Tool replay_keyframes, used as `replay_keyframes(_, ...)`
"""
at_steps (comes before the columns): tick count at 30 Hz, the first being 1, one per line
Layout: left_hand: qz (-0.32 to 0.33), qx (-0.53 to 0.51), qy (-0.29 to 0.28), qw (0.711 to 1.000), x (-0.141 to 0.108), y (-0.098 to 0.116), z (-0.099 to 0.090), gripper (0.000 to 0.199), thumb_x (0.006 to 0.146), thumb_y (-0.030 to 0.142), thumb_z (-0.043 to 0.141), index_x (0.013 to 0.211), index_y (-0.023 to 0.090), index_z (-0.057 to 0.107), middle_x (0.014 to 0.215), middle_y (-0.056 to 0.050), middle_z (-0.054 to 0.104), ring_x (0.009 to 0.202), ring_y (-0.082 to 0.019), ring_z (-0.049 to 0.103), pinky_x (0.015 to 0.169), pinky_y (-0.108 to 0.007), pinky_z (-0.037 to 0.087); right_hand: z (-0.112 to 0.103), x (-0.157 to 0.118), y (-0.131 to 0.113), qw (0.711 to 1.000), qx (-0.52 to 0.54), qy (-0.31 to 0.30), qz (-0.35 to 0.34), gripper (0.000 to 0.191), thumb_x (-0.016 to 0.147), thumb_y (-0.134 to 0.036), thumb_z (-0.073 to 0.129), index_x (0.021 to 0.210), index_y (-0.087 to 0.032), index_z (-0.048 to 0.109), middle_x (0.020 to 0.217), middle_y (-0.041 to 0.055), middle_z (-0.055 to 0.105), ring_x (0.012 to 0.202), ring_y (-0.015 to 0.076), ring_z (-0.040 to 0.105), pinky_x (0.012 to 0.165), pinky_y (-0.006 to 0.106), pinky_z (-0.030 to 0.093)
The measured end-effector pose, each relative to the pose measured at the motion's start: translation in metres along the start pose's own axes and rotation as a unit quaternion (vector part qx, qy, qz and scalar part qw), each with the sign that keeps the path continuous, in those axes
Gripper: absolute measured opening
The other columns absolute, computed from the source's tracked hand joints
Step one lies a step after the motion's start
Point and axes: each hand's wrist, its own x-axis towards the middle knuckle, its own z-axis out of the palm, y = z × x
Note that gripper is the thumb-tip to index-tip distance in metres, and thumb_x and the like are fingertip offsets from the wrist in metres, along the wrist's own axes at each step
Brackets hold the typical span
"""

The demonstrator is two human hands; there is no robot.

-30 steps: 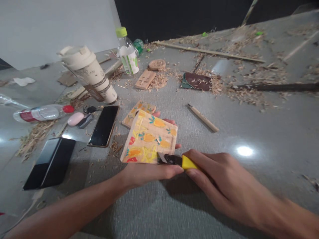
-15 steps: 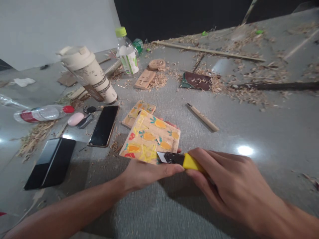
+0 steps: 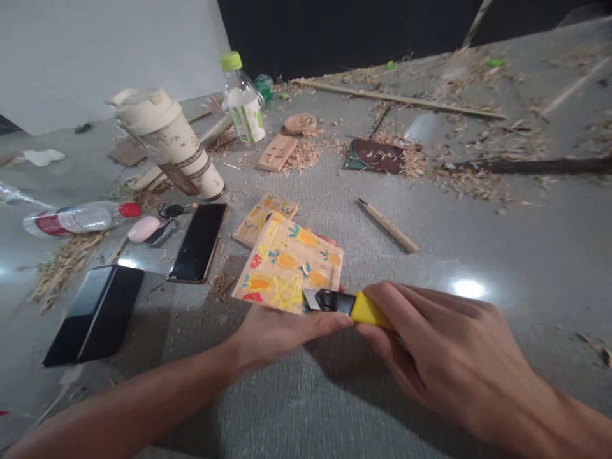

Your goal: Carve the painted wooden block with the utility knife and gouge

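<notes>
My left hand (image 3: pixel 282 335) holds a painted wooden square (image 3: pixel 289 264) from beneath, its thumb along the near edge and fingertips showing at the far side. Orange pineapples, yellow strokes and red patches cover the square's face. In my right hand (image 3: pixel 440 350) is a yellow utility knife (image 3: pixel 368 310), its blade touching the square near the lower right edge. My left thumb tip rests against the knife's black front part. Behind the square, a second painted piece (image 3: pixel 255 220) lies on the table, partly covered from view.
A carving tool (image 3: pixel 389 226) lies right of centre. To the left are a phone (image 3: pixel 198 242), a black folded device (image 3: pixel 95 312), a lying bottle (image 3: pixel 81 218) and a cup (image 3: pixel 167 140). Behind are a green-capped bottle (image 3: pixel 243 105), carved wood (image 3: pixel 278 152) and a dark pouch (image 3: pixel 375 156).
The knife blade has shifted very slightly on the square, and the square has tilted a little. Both hands keep their holds.
</notes>
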Motion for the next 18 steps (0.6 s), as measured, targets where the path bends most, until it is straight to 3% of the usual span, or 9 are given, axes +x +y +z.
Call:
replay_keyframes(7, -0.017, -0.06, -0.038, 0.997, 0.0006, -0.0025, -0.0001, 0.046, 0.079, 0.048, 0.088, 0.115, 0.022, 0.077, 0.13, -0.012, 0.082, 0.128, -0.033, 0.075, 0.123, -0.049, 0.052, -0.0003, -0.0008, 0.0017, 1.0, -0.017, 0.006, 0.002, 0.036, 0.116, -0.046, 0.039, 0.089, -0.026, 0.05, 0.066, -0.0037, 0.059, 0.046, 0.0151, 0.054, 0.047, 0.032, 0.027)
replay_keyframes(11, 0.0, -0.014, -0.007, 1.0, -0.0006, -0.0045, 0.0009, 0.055, 0.083, 0.048, 0.086, 0.133, 0.029, 0.073, 0.13, -0.008, 0.08, 0.148, -0.034, 0.062, 0.134, -0.053, 0.037, 0.0019, 0.001, 0.0026, 0.999, -0.033, 0.003, 0.009, 0.034, 0.116, -0.043, 0.04, 0.088, -0.026, 0.049, 0.065, -0.0031, 0.058, 0.046, 0.0152, 0.054, 0.048, 0.033, 0.024)
replay_keyframes(14, -0.015, 0.002, 0.014, 1.0, -0.0009, -0.005, 0.0021, 0.057, 0.083, 0.05, 0.084, 0.136, 0.031, 0.072, 0.128, -0.007, 0.081, 0.152, -0.035, 0.058, 0.139, -0.056, 0.027, 0.0022, 0.0019, 0.0032, 0.999, -0.036, 0.002, 0.012, 0.033, 0.115, -0.042, 0.041, 0.087, -0.026, 0.047, 0.062, -0.0043, 0.053, 0.044, 0.0136, 0.05, 0.048, 0.033, 0.02)
replay_keyframes(18, -0.037, -0.018, -0.006, 0.999, 0.0005, -0.0036, 0.0019, 0.056, 0.076, 0.048, 0.086, 0.128, 0.029, 0.076, 0.133, -0.01, 0.08, 0.146, -0.036, 0.063, 0.133, -0.055, 0.039, 0.0005, 0.0024, 0.0051, 1.0, 0.001, 0.0, -0.002, 0.033, 0.115, -0.044, 0.041, 0.088, -0.026, 0.046, 0.062, -0.0055, 0.051, 0.045, 0.0117, 0.047, 0.049, 0.032, 0.022)
